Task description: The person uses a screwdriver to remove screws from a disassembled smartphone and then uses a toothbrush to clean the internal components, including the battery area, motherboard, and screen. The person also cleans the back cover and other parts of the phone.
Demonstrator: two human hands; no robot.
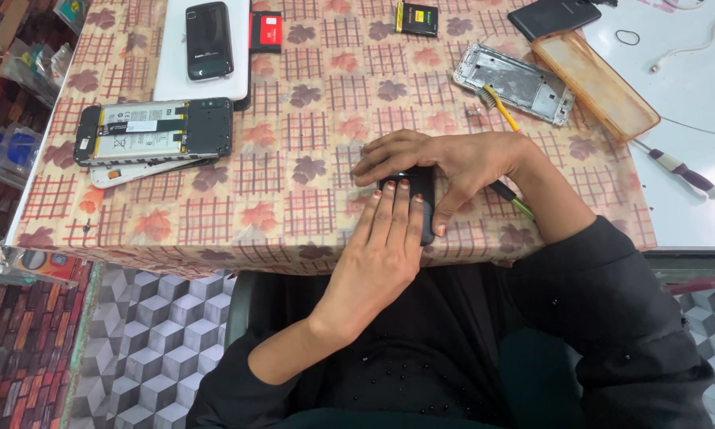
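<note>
Both hands sit on the small black phone [418, 199] at the counter [294, 159] edge: left hand [389, 238] flat, fingers pressing from below, right hand [445, 163] cupped over its far end, long axis pointing away.

Beige plastic tablecloth [294, 171] with red grid squares and brown-orange leaf motifs, glossy black rectangular phone [418, 199], red-painted fingernails [396, 186], yellow-handled toothbrush [496, 105], silver metal phone frame [515, 82], translucent orange phone case [596, 83], purple-and-white-handled screwdriver [682, 171], grey cube-pattern floor [155, 342]
</note>
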